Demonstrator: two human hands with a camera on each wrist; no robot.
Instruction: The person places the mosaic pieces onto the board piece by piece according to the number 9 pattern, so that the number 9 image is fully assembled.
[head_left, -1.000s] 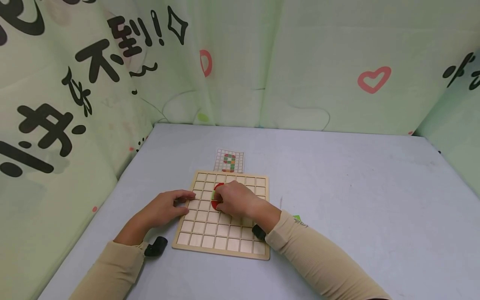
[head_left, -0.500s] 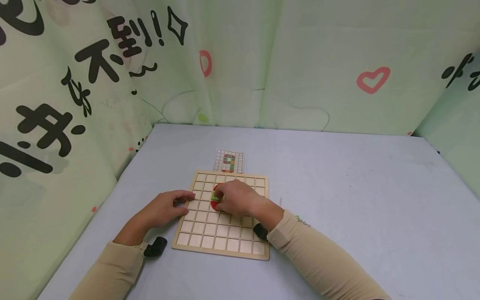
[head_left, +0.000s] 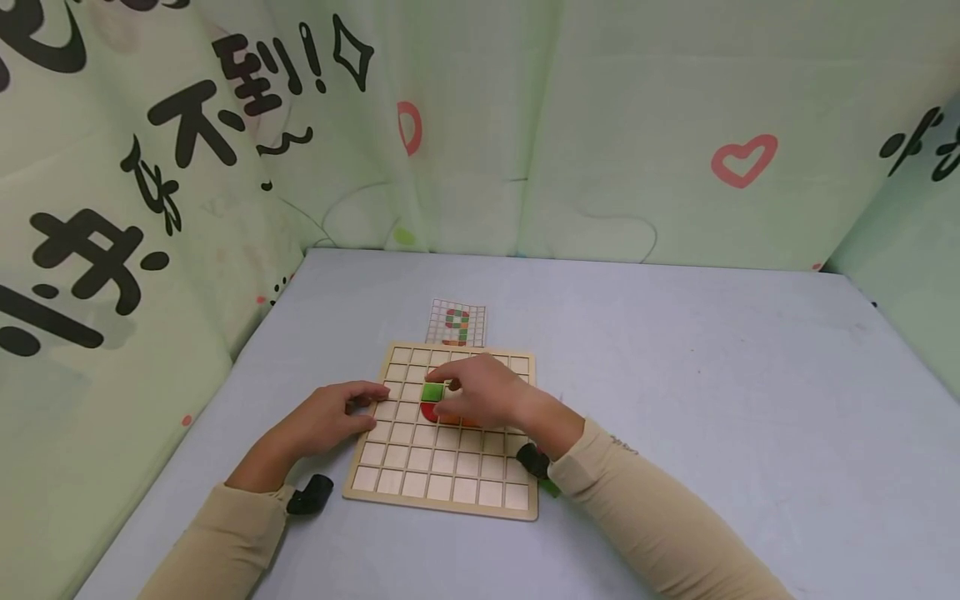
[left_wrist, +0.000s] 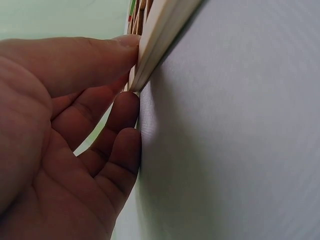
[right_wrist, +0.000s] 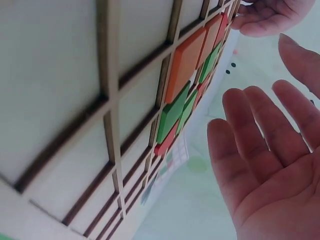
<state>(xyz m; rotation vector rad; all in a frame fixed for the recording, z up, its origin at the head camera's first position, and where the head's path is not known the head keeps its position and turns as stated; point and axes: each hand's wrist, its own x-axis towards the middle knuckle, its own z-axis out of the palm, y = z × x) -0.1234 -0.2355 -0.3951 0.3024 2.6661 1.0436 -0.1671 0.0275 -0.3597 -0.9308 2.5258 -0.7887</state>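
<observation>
A pale green curtain [head_left: 622, 125] with black lettering and pink hearts closes off the far and left sides of the pale table [head_left: 712, 417] I work at. Just beyond the wooden grid board [head_left: 442, 507] lies a small printed card [head_left: 477, 321], its near edge up against the board's far rim; it shows a little grid with red, green and orange squares. At each of my beige cuffs sits a black device [head_left: 310, 495]. A loose green piece [head_left: 551, 488] pokes out by the board's right edge, mostly hidden from my head view by my right forearm [head_left: 645, 517], and my hand covers part of the coloured group as well.

My right hand [head_left: 483, 392] is over the board, fingers apart and gripping nothing. Under and beside it lie the tiles: a green square [head_left: 432, 392] shows between my index finger and thumb, with a red rounded tile [head_left: 428, 412] on its near side. From my right wrist I also see an orange tile [right_wrist: 186, 64] and more green and red ones in neighbouring cells. My left hand [head_left: 326, 412] is loosely spread, its fingertips touching the board's left edge without clenching it.
</observation>
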